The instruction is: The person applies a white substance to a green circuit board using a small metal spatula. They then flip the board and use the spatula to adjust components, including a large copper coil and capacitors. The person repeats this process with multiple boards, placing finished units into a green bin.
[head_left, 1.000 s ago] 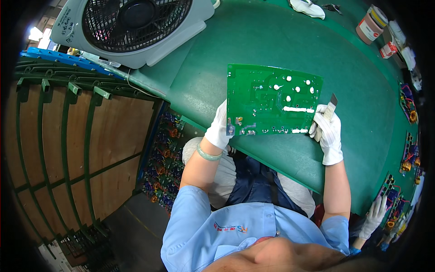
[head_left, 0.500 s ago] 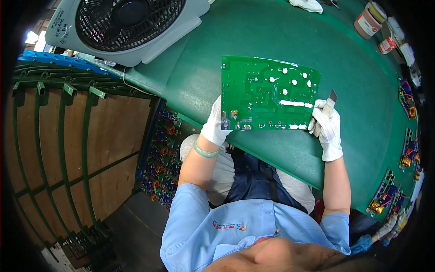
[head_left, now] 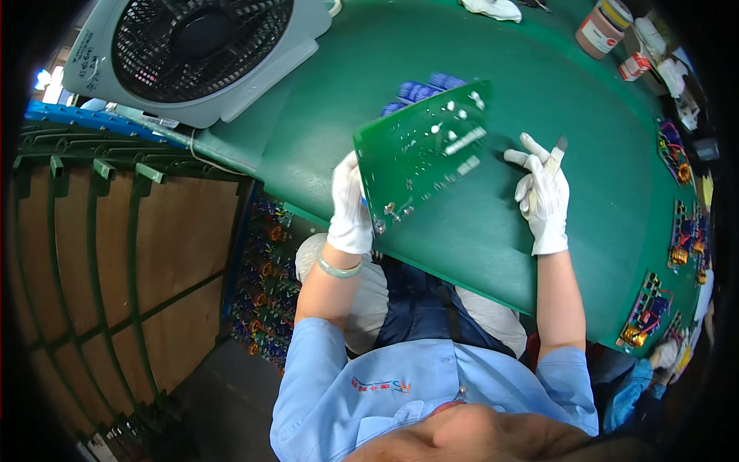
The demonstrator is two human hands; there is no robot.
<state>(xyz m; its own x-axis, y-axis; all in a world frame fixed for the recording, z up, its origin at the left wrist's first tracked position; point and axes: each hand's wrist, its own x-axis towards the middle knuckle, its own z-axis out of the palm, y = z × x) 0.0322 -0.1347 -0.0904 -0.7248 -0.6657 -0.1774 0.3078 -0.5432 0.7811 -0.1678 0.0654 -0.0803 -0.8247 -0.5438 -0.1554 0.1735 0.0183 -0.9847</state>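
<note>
Circuit board (head_left: pixel 416 158): since the earlier frame it has swung from nearly face-on to steeply slanted, its right edge now apart from the right hand; blue cylinders (head_left: pixel 418 92) have appeared behind its upper edge.
Shirt (head_left: pixel 493 377): light blue, with small red and blue lettering on the chest.
Left hand (head_left: pixel 349 204): gloved, gripping the board by its left edge, held above the table; an edge hold probably spares the faces and the white patches (head_left: pixel 466 141).
Right hand (head_left: pixel 545 200): gloved, some fingers extended, the others curled round a blade tool (head_left: pixel 555 159), perhaps carried so that those fingers remain usable.
Table (head_left: pixel 454 250): green-topped, beneath both hands.
Populated boards (head_left: pixel 645 312): along the right edge, perhaps within easy reach.
Jar (head_left: pixel 599 35): pinkish, pale label, print too small to read.
Fan (head_left: pixel 202 38): grey, angled toward the table, perhaps for airflow; dark handwriting marks its housing.
</note>
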